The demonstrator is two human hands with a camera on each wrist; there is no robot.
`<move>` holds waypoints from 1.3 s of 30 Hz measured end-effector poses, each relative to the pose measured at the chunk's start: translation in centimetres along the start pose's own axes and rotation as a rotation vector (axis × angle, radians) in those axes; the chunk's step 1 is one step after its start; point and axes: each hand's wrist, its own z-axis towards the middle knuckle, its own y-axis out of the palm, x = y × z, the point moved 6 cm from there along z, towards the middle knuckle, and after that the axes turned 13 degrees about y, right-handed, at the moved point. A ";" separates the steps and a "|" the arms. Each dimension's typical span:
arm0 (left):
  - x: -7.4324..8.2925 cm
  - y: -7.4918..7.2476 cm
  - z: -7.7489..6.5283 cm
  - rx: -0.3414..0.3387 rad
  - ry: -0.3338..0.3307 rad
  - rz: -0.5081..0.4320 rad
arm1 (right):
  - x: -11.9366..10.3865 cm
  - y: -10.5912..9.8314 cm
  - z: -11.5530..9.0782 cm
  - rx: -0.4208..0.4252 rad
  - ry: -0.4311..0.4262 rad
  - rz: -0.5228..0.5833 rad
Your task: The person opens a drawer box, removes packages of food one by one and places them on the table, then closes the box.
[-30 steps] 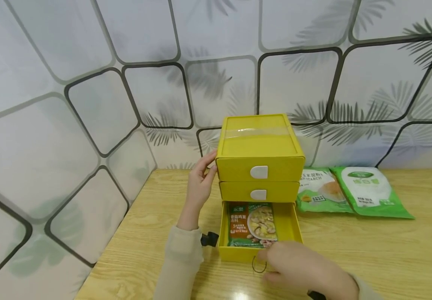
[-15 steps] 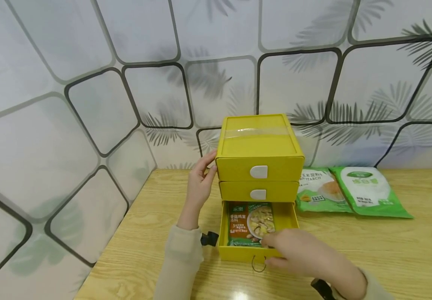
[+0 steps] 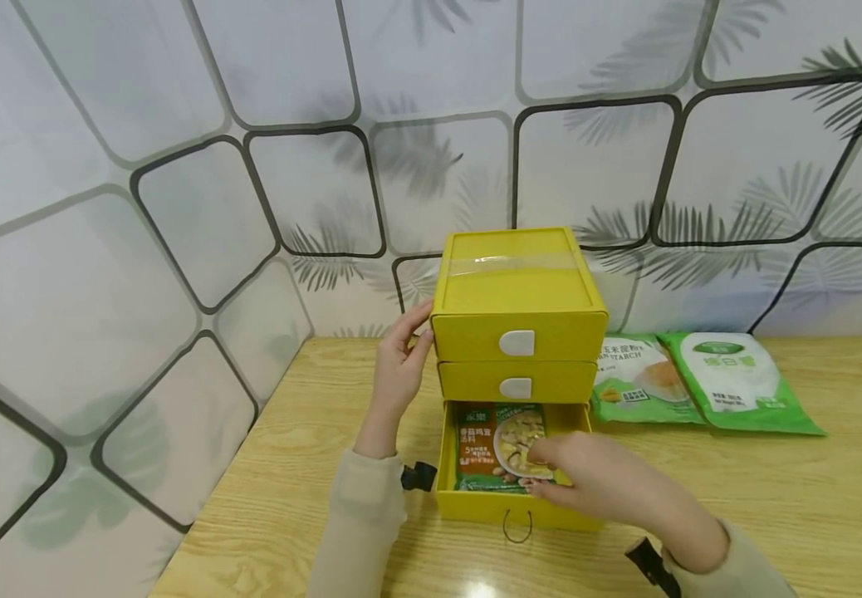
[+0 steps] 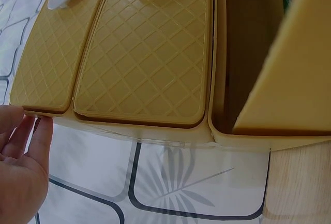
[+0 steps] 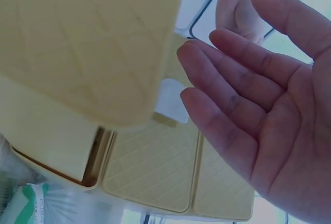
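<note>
A yellow three-drawer box [image 3: 513,286] stands on the table with its bottom drawer [image 3: 476,506] pulled out. A green and brown soup packet [image 3: 479,453], with a bowl pictured on it, lies in that drawer. My left hand [image 3: 399,374] rests against the box's upper left side, fingertips at its edge; the left wrist view shows these fingers [image 4: 39,144] at the top drawer's corner. Over the drawer's front right, my right hand [image 3: 610,482] overlaps the packet's edge in the head view. Its fingers [image 5: 222,115] are loosely extended and hold nothing.
Right of the box lie a cornstarch bag [image 3: 640,382] and a green and white bag [image 3: 737,382], slightly overlapping. A thin dark loop [image 3: 517,528] hangs from the bottom drawer's front. White tabs [image 3: 516,343] mark the two upper drawers. A patterned wall covering [image 3: 438,183] stands behind.
My right hand has moved from in front of the drawer's loop up and over the drawer's front edge, its fingers now spread apart. The left hand and the packet have stayed in place.
</note>
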 end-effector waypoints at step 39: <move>-0.2 -0.1 0.0 0.003 -0.014 0.020 | 3.3 1.8 2.0 -0.024 0.136 -0.044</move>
